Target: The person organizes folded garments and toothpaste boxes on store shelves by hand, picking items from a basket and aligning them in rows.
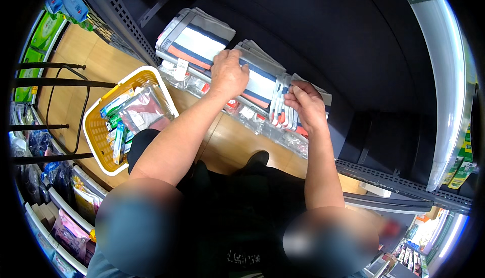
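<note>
Folded striped towels in grey, white, navy and coral lie in piles along a dark shelf. My left hand (pixel 229 73) rests on the front edge between the left pile (pixel 202 37) and the middle pile (pixel 261 73); whether its fingers grip a towel I cannot tell. At the right end, the fingers of my right hand (pixel 306 102) are bent around the folded edges of the right towels (pixel 286 107), which stand partly on edge. Part of those towels is hidden behind the hand.
A yellow basket with a white rim (pixel 89 134) holds boxed and bagged goods on the floor at left. Plastic-wrapped items (pixel 257 121) hang or lie below the shelf's front. A perforated metal upright (pixel 121 16) stands left of the towels. Stocked shelves (pixel 62 204) line the lower left.
</note>
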{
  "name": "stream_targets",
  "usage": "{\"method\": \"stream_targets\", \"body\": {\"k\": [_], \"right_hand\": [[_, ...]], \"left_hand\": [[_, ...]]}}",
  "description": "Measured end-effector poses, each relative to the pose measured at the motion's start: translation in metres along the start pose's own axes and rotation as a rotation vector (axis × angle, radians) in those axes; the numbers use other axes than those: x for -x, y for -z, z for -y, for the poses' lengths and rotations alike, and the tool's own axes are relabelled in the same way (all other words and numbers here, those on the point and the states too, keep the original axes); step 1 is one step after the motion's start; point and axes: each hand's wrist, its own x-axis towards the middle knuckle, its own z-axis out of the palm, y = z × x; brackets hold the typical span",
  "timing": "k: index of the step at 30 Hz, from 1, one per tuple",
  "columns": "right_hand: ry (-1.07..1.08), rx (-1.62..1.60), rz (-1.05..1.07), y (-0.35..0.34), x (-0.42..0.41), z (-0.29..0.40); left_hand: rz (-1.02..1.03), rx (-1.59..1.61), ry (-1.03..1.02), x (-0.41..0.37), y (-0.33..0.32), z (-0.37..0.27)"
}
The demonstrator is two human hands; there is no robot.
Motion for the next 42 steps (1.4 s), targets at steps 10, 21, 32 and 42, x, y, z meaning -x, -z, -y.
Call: {"method": "stream_targets", "body": {"k": [10,21,32,42], "right_hand": [[-0.024,0.239,0.086,-0.089,-0.049,-0.005],[-0.122,0.057,-0.113,-0.100,-0.064,-0.019],[-0.082,-0.156,-0.101,-0.090,-0.051,-0.042],[-0.019,-0.102,-0.068,-0.101,-0.038,-0.034]], "left_hand": [[0.030,0.288,0.244,-0.010,0.003,0.007],[0.056,0.237,-0.263,0.045,-0.016,-0.011],[-0.011,0.338,0.083,0.013,0.002,0.016],[0.034,-0.072,-0.282,0.028,-0.016,0.025]]}}
